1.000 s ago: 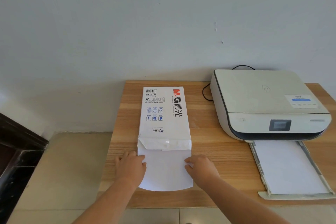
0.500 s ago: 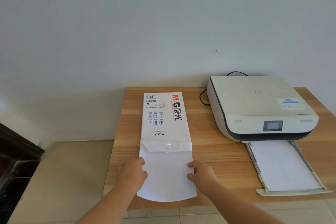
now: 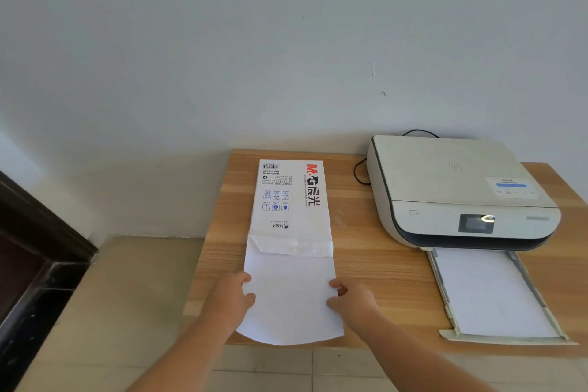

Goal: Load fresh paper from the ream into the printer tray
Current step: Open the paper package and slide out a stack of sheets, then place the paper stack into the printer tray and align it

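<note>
Both grips clamp paper stack (image 3: 291, 296) edges | left hand (image 3: 230, 297) | right hand (image 3: 351, 299) | stack half inside ream wrapper (image 3: 291, 200)

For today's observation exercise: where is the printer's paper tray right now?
In the head view, the paper tray sits at the lower right, pulled out from the front of the printer toward the table's near edge, right of the ream.
</note>
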